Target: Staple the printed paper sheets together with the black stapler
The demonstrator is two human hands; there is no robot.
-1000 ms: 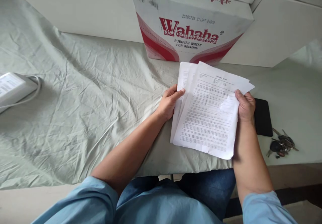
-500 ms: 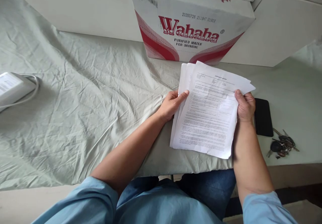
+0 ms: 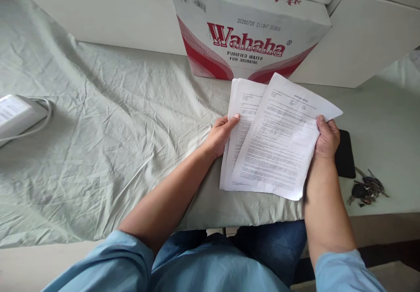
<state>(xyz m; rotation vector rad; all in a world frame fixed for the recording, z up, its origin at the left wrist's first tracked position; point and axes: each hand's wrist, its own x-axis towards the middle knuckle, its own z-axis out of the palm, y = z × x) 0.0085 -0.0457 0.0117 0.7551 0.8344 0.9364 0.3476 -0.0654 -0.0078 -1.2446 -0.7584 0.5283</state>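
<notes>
My left hand (image 3: 221,135) pinches the left edge of a few printed sheets (image 3: 242,108), thumb on top. In my right hand (image 3: 327,135) is the upper right edge of the top printed sheet (image 3: 284,138), its thumb also on the printed face. That top sheet is tilted and overlaps the right part of the lower sheets, hiding much of their print. The papers are held above the cloth-covered table near its front edge. Fingers of both hands are partly hidden beneath the paper.
A red and white water carton (image 3: 249,42) stands behind the papers. Beside my right hand lie a black phone (image 3: 345,154), partly covered by the hand, and a bunch of keys (image 3: 368,189). A white device with a cord (image 3: 19,116) sits at far left on the wrinkled green cloth (image 3: 98,130).
My right hand has moved right with the top sheet, sliding it away from the others, so more print on the sheets under it shows. My left hand has shifted slightly left.
</notes>
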